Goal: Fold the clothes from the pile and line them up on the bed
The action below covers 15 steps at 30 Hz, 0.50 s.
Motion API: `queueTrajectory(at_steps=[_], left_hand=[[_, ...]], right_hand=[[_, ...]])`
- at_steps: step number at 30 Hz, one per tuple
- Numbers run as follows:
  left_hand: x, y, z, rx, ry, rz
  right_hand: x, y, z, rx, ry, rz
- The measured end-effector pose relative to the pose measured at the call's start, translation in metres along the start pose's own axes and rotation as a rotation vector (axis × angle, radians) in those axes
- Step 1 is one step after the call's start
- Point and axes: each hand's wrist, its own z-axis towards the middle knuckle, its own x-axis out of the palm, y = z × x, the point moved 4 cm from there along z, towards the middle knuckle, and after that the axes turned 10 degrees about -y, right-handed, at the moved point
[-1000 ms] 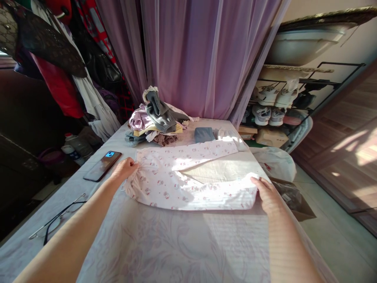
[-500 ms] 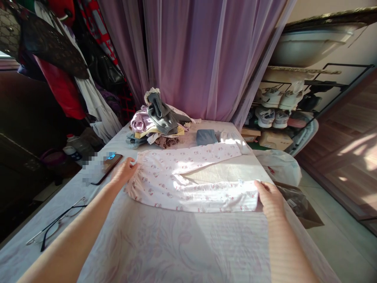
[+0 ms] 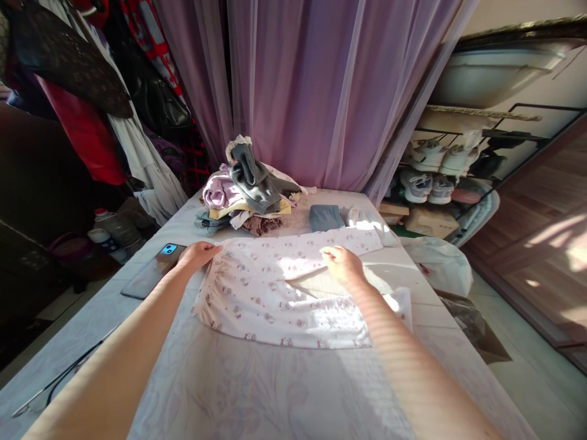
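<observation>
Pink-printed white pyjama trousers (image 3: 250, 308) lie flat across a lilac floral bedsheet (image 3: 270, 391), gathered end to the left, under a person's two bare hands. The left hand (image 3: 198, 255) sits on that gathered edge, its fingers (image 3: 213, 249) together. The right hand (image 3: 343, 265) rests further in, on the upper layer near the middle, its fingers (image 3: 334, 256) loosely together and slightly curled. Whether either hand is pinching the cloth cannot be told from this view. Smoothing such thin cotton likely goes best with flat, open fingers, one hand anchoring the edge so the layers do not creep.

Beyond the trousers sit a stack of clothes (image 3: 243, 198) topped by a grey knit, a folded blue-grey cloth (image 3: 326, 217) and a white cloth (image 3: 367, 223). A phone (image 3: 149, 275) lies just beside the left hand. Eyeglasses (image 3: 55, 385) at lower left are partly hidden by the left arm and cut off by the frame. The right forearm covers part of the trousers, and sunlight washes out the print there, leaving the lower layer's edge hard to make out.
</observation>
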Motion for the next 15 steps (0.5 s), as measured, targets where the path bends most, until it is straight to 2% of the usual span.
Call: queueTrajectory(at_steps=[3,6,10,15], left_hand=[[0.008,0.005,0.012,-0.031,-0.003,-0.016],[0.013,0.008,0.016,-0.079,-0.003,-0.046],[0.014,0.009,0.012,-0.107,-0.016,-0.040],[0.012,0.017,0.012,-0.044,-0.066,-0.081]], right_hand=[[0.028,0.039,0.027,-0.209,0.104,-0.133],[0.048,0.059,0.050,-0.306,0.155,-0.173],[0.066,0.069,0.068,-0.341,0.222,-0.222],[0.076,0.071,0.074,-0.359,0.254,-0.284]])
